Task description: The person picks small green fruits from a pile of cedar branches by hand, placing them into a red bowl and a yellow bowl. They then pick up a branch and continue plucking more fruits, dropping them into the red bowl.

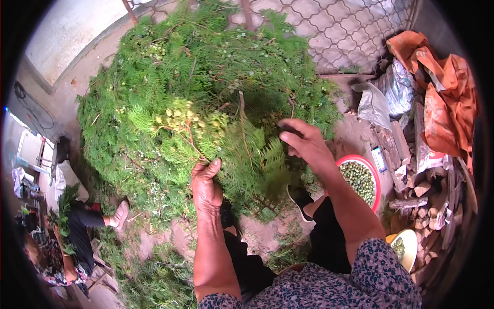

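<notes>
A green branch with yellowish cones point(188, 126) is pinched at its stem between the thumb and fingers of my left hand point(207, 183). To the right of it my right hand point(304, 140) hangs over the foliage, fingers curled toward the thumb; whether something small is between them cannot be made out. Between the two hands lies a darker, slightly blurred leafy branch point(252, 159). Behind and around them spreads a large pile of green branches point(206, 67), dotted with small pale cones.
A red-rimmed basin point(378, 185) of green cones stands right of my legs, a yellow bowl point(410, 247) nearer. Firewood point(424, 211) and orange sheeting point(447, 103) line the right. Another person point(85, 221) sits at left. A wire lattice point(345, 31) stands behind.
</notes>
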